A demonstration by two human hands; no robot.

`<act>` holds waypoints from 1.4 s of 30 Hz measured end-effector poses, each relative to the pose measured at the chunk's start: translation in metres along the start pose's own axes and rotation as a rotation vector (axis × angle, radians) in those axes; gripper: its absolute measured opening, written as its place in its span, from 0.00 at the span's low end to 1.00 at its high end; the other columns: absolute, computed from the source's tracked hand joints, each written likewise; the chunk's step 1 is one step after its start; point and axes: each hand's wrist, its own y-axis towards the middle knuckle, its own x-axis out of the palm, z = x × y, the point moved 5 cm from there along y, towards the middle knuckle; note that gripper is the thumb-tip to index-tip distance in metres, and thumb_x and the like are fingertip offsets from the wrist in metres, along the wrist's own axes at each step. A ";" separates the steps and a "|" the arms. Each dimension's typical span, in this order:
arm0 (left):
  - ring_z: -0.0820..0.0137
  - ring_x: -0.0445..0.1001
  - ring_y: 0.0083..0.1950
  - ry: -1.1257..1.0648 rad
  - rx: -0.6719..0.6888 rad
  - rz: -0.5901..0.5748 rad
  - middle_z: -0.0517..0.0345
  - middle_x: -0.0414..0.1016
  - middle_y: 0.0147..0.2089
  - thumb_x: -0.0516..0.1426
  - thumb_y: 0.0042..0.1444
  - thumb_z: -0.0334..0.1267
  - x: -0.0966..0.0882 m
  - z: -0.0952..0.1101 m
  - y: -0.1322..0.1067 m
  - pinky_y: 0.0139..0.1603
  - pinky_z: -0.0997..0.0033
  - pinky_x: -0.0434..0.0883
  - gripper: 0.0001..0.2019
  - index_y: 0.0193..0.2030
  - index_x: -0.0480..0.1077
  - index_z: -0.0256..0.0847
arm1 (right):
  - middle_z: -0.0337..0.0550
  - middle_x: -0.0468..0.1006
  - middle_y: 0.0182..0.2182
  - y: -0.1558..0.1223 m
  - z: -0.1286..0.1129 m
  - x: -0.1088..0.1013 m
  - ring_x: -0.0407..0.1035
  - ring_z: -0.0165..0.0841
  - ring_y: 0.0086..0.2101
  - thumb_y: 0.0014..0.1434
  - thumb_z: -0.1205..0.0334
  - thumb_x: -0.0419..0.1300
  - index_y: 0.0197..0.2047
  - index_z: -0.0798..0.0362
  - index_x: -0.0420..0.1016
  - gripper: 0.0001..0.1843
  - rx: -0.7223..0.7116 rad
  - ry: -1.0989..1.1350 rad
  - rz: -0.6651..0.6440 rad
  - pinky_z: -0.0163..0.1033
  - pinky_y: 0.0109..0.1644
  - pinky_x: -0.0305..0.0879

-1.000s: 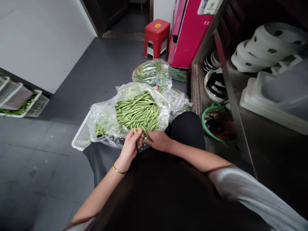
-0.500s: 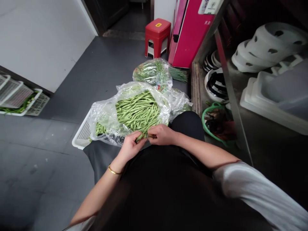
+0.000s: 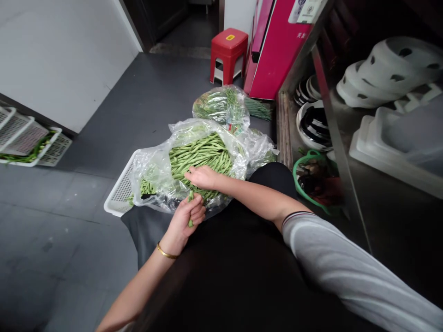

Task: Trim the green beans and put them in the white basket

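Long green beans (image 3: 204, 152) lie heaped in an open clear plastic bag (image 3: 159, 159) in front of me. My left hand (image 3: 190, 212) is closed round a small bunch of green beans, whose ends stick out above and below the fist. It is at the near edge of the bag. Over the near part of the heap, my right hand (image 3: 202, 177) has its fingers curled together against the beans; what they pinch, if anything, is hidden. Shorter bean pieces (image 3: 147, 186) show at the left, beside a white perforated basket (image 3: 119, 189).
Behind the beans are a bag of thin green stalks (image 3: 219, 106) and a red stool (image 3: 229, 50). On the right stand a metal shelf with white containers (image 3: 387, 129) and a green basket (image 3: 297, 184). More white baskets (image 3: 55, 147) stand at far left.
My right hand has left the bean ends by my left hand and moved forward and left onto the heap. My left hand has turned upright, still gripping beans.
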 end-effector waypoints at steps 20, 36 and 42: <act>0.85 0.54 0.16 0.253 0.359 0.162 0.68 0.63 0.21 0.65 0.44 0.35 0.031 0.001 0.040 0.14 0.85 0.51 0.13 0.29 0.62 0.38 | 0.44 0.72 0.28 -0.146 -0.008 -0.015 0.65 0.30 0.28 0.61 0.49 0.50 0.32 0.56 0.69 0.19 0.221 0.277 0.414 0.33 0.31 0.55; 0.85 0.52 0.14 0.333 0.120 -0.032 0.65 0.63 0.21 0.62 0.45 0.33 0.026 -0.006 0.019 0.12 0.83 0.48 0.11 0.36 0.70 0.35 | 0.39 0.74 0.25 -0.150 -0.002 -0.040 0.67 0.26 0.24 0.57 0.47 0.56 0.34 0.55 0.74 0.18 0.087 0.930 0.035 0.30 0.29 0.61; 0.83 0.49 0.14 0.358 0.026 -0.154 0.68 0.54 0.15 0.61 0.45 0.35 0.027 -0.014 0.016 0.13 0.82 0.45 0.07 0.29 0.71 0.34 | 0.30 0.63 0.15 -0.115 0.036 -0.015 0.53 0.21 0.13 0.54 0.46 0.55 0.27 0.55 0.64 0.19 0.412 1.632 0.303 0.28 0.16 0.50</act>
